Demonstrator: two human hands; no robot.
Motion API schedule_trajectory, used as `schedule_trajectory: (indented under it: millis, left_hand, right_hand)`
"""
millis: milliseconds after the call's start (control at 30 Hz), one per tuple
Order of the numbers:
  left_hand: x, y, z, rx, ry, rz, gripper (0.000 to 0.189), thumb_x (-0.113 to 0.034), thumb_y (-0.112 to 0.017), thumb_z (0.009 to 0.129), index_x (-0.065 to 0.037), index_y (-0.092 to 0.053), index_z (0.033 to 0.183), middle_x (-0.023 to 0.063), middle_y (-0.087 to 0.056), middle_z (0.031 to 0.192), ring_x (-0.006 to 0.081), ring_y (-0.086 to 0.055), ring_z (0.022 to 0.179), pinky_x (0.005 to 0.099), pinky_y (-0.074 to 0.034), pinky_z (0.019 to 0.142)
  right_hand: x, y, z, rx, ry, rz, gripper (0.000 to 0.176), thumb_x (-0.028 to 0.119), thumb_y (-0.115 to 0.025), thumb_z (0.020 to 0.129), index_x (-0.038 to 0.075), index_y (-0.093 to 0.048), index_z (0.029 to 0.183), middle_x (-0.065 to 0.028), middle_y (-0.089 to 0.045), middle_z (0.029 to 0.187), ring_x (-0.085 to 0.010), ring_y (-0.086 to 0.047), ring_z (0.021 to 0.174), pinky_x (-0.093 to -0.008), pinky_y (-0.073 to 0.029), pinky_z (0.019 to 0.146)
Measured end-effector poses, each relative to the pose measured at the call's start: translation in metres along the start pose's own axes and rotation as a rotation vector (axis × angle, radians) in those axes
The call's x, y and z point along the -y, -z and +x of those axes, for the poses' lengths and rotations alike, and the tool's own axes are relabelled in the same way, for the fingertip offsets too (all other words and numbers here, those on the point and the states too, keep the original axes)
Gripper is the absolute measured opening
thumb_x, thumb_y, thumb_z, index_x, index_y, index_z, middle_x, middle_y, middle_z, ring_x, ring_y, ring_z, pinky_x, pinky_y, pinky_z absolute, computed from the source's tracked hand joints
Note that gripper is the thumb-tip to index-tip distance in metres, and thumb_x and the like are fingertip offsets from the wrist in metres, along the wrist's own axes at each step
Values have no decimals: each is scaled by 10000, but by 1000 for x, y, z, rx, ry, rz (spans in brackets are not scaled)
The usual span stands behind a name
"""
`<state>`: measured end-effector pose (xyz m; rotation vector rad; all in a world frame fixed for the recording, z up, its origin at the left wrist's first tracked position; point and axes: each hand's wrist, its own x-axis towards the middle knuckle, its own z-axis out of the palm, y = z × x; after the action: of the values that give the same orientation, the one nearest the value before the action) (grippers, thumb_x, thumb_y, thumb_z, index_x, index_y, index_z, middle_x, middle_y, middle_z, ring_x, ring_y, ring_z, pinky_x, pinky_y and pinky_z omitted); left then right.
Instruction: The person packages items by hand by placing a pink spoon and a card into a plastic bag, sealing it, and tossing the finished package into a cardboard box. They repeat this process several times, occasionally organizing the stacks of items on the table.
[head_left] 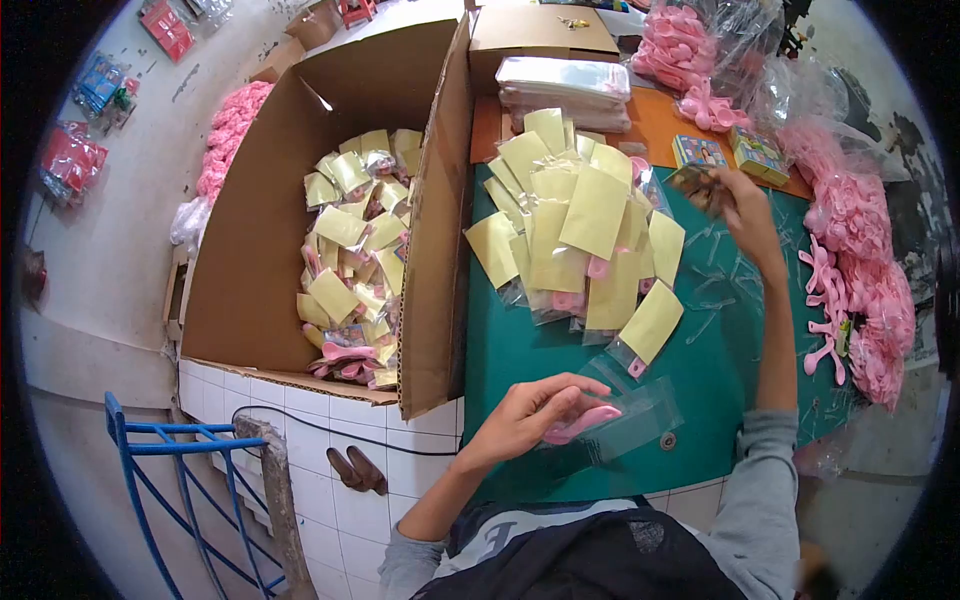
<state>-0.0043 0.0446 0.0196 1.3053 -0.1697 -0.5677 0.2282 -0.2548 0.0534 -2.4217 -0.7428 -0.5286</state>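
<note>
Near the front edge of the green table, my left hand (525, 418) is closed around a pink plastic spoon-like piece (582, 424). A clear plastic bag (640, 420) lies flat beside and partly under it. My right hand (742, 208) reaches to the back right, its fingers pinched on a small, dark, blurred piece (700, 188) that I cannot make out. Just behind those fingers are two stacks of small printed cards, a blue one (698, 151) and a yellow-green one (760, 156). Between my hands rises a heap of filled clear packets with pale yellow cards (590, 205).
A deep cardboard box (432, 215) of similar packets stands left of the table. Stacked clear bags (563, 78) sit at the back. Bundles of pink pieces (850, 215) line the right edge. A blue metal frame (175, 445) stands at lower left.
</note>
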Motion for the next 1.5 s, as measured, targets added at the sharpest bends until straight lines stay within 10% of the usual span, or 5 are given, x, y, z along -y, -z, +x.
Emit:
schedule_trajectory:
  millis: [67,233,900,1500]
  left_hand:
    - [0,0,5,9,-9,-32,321,-204,-381,991,12,-552,1155,101,-651,1024,115,-586,924,255,-462,797]
    - [-6,-6,14,4,-4,55,318,-221,-395,985,11,-568,1117,85,-658,969,104,-580,856,252,-469,754]
    - [-16,-15,15,-21,-50,279,284,-206,-461,962,36,-591,1033,49,-647,842,66,-538,718,235,-470,665]
    - [-26,-30,14,-54,-4,745,599,-266,-590,885,-120,-303,1390,151,-676,806,146,-646,677,309,-491,614]
  right_hand:
    - [97,41,-17,307,-376,431,300,-21,-522,783,42,-595,1067,-101,-625,873,-161,-609,723,-266,-456,567]
    - [166,63,-67,408,-176,402,326,-55,-658,708,58,-650,1014,-87,-642,860,-165,-636,717,-282,-497,609]
    - [185,61,-93,379,-65,300,301,-60,-646,703,92,-674,962,-88,-596,821,-225,-627,731,-314,-506,620]
    - [170,15,-110,628,-62,561,200,70,-698,716,1,-587,868,-119,-583,761,-260,-606,664,-319,-474,607]
